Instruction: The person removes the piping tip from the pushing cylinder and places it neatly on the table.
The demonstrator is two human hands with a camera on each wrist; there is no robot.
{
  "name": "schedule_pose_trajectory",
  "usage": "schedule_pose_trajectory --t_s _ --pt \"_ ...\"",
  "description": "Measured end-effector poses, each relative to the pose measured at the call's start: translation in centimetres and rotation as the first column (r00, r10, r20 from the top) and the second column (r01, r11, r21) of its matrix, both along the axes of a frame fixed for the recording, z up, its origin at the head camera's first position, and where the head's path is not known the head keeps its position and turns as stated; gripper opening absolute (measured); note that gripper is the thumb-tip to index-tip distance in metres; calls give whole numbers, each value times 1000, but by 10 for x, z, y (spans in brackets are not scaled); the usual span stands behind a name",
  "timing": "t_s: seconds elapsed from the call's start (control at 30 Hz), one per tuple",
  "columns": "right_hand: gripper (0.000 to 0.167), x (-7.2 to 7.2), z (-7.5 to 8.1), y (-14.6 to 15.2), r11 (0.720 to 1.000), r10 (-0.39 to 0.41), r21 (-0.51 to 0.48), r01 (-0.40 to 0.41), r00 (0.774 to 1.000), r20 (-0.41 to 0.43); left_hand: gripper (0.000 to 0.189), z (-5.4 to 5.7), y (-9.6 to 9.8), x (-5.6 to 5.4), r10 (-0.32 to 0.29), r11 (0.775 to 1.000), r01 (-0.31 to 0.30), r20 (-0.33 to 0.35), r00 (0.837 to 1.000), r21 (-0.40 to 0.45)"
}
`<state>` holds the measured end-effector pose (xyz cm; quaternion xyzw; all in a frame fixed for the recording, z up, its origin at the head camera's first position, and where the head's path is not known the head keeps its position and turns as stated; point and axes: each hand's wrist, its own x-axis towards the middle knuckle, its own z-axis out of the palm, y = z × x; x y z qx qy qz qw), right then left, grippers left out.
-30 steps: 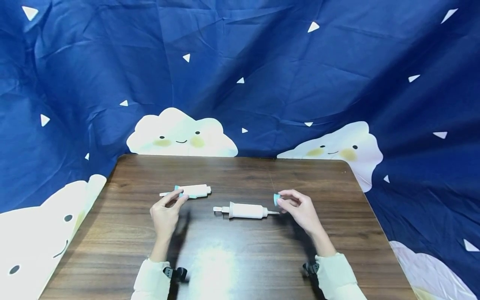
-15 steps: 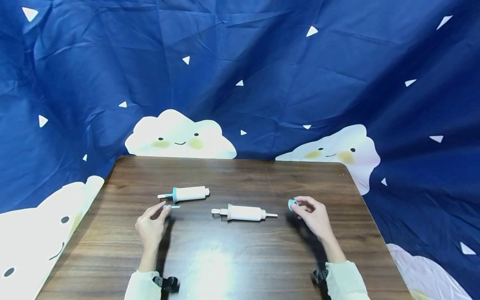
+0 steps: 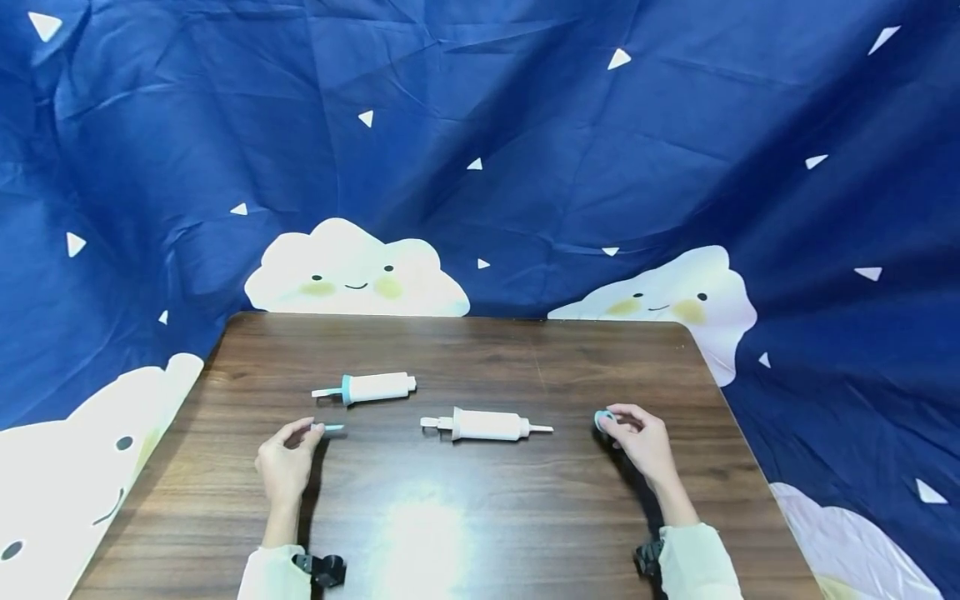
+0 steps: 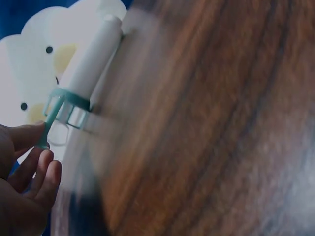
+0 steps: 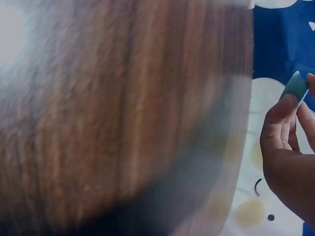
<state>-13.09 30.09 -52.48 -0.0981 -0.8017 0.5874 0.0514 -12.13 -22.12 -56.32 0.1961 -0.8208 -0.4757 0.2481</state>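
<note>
My left hand (image 3: 285,462) pinches a thin teal stick-like piece (image 3: 333,427) between thumb and fingertips, just above the table. The same stick (image 4: 53,118) shows in the left wrist view, in front of a white tube. On the right, my right hand (image 3: 641,442) pinches a small teal ring-shaped piece (image 3: 601,417) by its edge; in the right wrist view this ring (image 5: 296,86) is partly covered by fingers. Beyond the left hand lies a white syringe-like tube with a teal collar (image 3: 378,387). Between the hands lies a white syringe-like tube with a pale collar (image 3: 487,425).
The brown wooden table (image 3: 525,517) has rounded far corners. Behind it hangs a dark blue curtain (image 3: 480,100) printed with white clouds and triangles. A bright light reflection shines near the table's front. A dark wrist camera (image 3: 321,570) sits at the left sleeve.
My left hand has drawn back from the teal-collared tube, toward me and left, with the stick in its fingers. My right hand has moved right and slightly nearer with the ring. Both tubes stay lying.
</note>
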Motion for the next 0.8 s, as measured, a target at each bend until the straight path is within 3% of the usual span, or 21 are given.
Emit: schedule_pose_trajectory --t_s 0.37,0.6,0.8 --pt "38 -2 -10 10 996 -60 68 55 996 70 17 -10 -10 -4 12 1000 -12 56 998 -6" --pt "40 -4 -16 12 971 -80 234 44 986 146 19 -16 -13 -9 16 999 -13 110 994 -34" --pt "36 -9 -19 15 958 -82 284 32 983 166 20 -15 -14 -16 34 998 -26 134 990 -57"
